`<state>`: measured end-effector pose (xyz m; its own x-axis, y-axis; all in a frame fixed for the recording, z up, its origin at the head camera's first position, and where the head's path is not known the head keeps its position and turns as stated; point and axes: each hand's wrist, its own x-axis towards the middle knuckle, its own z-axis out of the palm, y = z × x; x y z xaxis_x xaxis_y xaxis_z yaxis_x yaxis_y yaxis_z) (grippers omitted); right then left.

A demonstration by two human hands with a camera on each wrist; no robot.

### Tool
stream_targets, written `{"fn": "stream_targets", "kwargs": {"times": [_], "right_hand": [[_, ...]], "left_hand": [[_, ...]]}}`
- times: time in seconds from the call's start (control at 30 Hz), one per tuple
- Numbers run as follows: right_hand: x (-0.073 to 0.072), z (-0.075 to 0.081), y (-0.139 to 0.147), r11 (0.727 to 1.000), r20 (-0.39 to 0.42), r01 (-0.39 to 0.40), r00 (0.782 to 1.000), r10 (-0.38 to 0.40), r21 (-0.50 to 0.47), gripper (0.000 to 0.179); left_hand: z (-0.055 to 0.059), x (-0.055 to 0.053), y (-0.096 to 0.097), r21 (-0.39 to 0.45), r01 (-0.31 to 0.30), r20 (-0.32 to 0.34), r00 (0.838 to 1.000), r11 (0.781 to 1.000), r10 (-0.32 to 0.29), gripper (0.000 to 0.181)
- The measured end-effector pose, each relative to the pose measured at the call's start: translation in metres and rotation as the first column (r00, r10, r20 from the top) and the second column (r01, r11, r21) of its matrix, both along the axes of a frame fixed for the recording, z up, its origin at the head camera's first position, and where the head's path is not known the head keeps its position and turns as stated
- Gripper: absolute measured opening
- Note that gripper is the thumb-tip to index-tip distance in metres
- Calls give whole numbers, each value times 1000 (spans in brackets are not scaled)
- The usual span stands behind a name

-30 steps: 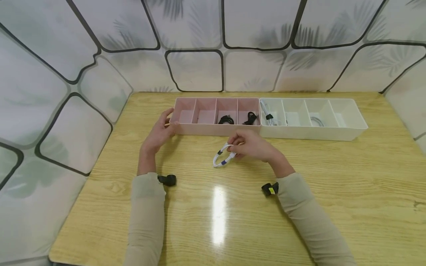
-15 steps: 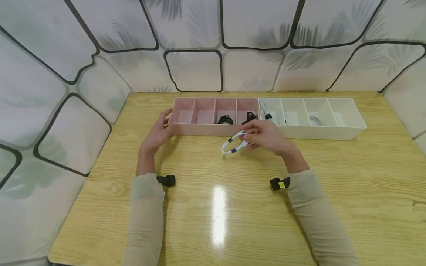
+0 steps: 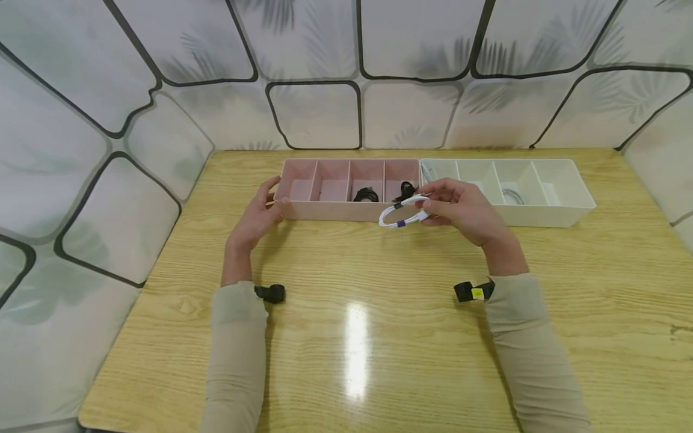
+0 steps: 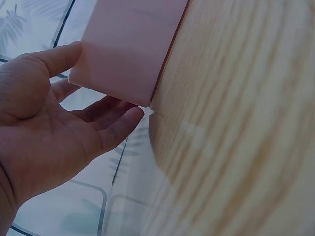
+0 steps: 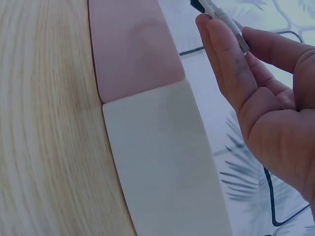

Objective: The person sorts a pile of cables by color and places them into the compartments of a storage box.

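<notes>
My right hand (image 3: 460, 210) pinches a coiled white USB cable (image 3: 385, 225) between thumb and fingers, its metal plug end (image 5: 231, 27) showing in the right wrist view. Black and blue bands bind the coil. The cable hangs in front of the spot where a pink divided box (image 3: 335, 211) meets a white divided box (image 3: 541, 217). At the pink box's left end, my left hand (image 3: 253, 219) holds the corner, thumb on the front wall and fingers around the end. Bundled black cables (image 3: 366, 195) lie in the pink box's third and fourth compartments.
Both boxes stand end to end along the back of the wooden table (image 3: 325, 337), before a patterned wall covering (image 3: 411, 114). A pale coiled cable (image 3: 513, 196) lies in the white box's third compartment. My right hand partly covers a white cable (image 3: 428, 170) in its first.
My right hand has lifted the white USB cable and carried it to the right and toward the boxes, up to the front of their joint. The left hand stays at the pink box's end.
</notes>
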<state>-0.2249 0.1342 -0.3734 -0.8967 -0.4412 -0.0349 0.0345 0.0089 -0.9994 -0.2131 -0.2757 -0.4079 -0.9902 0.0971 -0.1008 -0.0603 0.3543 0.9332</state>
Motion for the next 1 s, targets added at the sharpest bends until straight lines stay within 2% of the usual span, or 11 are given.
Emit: {"fn": "stream_targets", "kwargs": {"times": [0.1,0.27,0.3,0.5,0.63,0.73,0.8,1.0], "right_hand": [[-1,1,6,997,31,26,999,-24,-66,20],[-2,3,16,983,63,66,996,-56,-172,21],[-2,4,18,978,60,72,996,-62,-195,21],[-4,5,33,932,66,93,995,-75,-350,20],[-6,6,45,904,75,136,990,-116,-406,20],[-5,7,55,869,92,173,985,-147,-464,19],[-5,8,63,830,105,191,982,-160,-524,19],[-4,10,84,683,165,257,966,-199,-684,21]], "left_hand": [[4,2,2,4,2,9,1000,1000,-2,63],[3,1,3,-2,-1,8,1000,1000,1,63],[-1,-1,1,-7,-2,-1,1000,1000,2,63],[2,1,2,-22,-3,4,1000,1000,3,63],[12,6,6,-5,3,23,1000,1000,-2,64],[20,9,10,5,7,32,999,1000,-7,65],[22,10,11,3,2,37,999,1000,-2,64],[7,3,4,-1,-8,26,1000,1000,8,64]]}}
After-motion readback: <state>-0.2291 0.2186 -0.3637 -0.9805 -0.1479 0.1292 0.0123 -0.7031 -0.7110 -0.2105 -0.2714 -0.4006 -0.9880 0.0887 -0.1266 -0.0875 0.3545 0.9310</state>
